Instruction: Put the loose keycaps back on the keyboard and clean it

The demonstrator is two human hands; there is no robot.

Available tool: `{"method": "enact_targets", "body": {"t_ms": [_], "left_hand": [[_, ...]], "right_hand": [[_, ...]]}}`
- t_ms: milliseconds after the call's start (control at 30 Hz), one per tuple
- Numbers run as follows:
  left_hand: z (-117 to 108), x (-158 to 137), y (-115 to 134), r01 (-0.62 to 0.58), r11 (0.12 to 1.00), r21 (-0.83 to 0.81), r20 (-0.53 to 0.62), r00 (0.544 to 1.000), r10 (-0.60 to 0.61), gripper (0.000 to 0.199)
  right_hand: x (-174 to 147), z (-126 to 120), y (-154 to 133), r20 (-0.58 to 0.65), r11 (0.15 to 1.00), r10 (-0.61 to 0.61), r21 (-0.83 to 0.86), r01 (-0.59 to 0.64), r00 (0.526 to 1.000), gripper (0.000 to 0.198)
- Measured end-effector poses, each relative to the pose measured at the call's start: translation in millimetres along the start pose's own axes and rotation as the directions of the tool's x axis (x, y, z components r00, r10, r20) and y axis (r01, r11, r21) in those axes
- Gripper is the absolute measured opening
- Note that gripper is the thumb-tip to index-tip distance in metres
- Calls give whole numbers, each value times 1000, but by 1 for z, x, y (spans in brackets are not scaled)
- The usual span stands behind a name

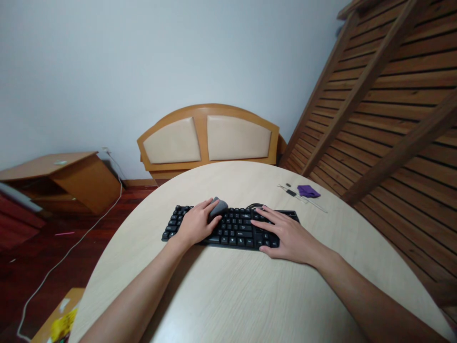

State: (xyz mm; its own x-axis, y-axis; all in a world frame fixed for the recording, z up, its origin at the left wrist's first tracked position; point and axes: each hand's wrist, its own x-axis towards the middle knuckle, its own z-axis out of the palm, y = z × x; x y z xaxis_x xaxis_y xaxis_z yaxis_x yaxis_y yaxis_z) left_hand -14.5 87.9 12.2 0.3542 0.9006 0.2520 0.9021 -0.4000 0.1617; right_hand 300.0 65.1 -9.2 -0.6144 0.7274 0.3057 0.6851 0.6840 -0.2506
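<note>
Both forearms are bare. The left forearm (pixel 143 290) slants up from the bottom edge to a nearly straight wrist (pixel 180 242). The left hand (pixel 196 223) is turned back upward, its fingers (pixel 207 206) reaching forward and its thumb (pixel 214 223) set opposite in a pinching grip. The right forearm (pixel 371 293) rises from the lower right. The right hand (pixel 293 237) lies palm down, fingers spread and lightly bent, pointing leftward, thumb apart. The hands do not touch.
</note>
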Motion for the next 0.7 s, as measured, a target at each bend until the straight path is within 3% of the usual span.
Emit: {"method": "enact_targets", "body": {"t_ms": [167, 300, 400, 500, 567, 633, 700], "left_hand": [[-6, 0, 0, -1, 999, -40, 53, 999, 3, 50], [-21, 2, -5, 4, 983, -184, 117, 993, 18, 44], [-37, 5, -15, 86, 968, -237, 81, 994, -68, 41], [-49, 7, -29, 271, 956, -113, -49, 959, -278, 45], [-49, 6, -38, 361, 932, -4, -159, 920, -357, 47], [-43, 5, -43, 360, 930, 78, -188, 921, -341, 47], [-34, 4, -42, 286, 952, 113, -90, 957, -277, 47]], "right_hand": [[0, -1, -1, -4, 1000, 5, 26, -5, 1000, 67], [0, -1, 0, 6, 1000, 6, 25, -7, 1000, 67], [0, 0, 0, 2, 1000, 3, 27, -4, 1000, 67], [0, -1, -1, 9, 1000, 4, 14, -4, 1000, 67], [0, -1, -1, 12, 1000, 8, 5, -8, 1000, 67], [0, -1, -1, 13, 1000, 5, 3, -5, 1000, 68], [-1, 0, 0, 9, 1000, 3, 13, -3, 1000, 68]]}}
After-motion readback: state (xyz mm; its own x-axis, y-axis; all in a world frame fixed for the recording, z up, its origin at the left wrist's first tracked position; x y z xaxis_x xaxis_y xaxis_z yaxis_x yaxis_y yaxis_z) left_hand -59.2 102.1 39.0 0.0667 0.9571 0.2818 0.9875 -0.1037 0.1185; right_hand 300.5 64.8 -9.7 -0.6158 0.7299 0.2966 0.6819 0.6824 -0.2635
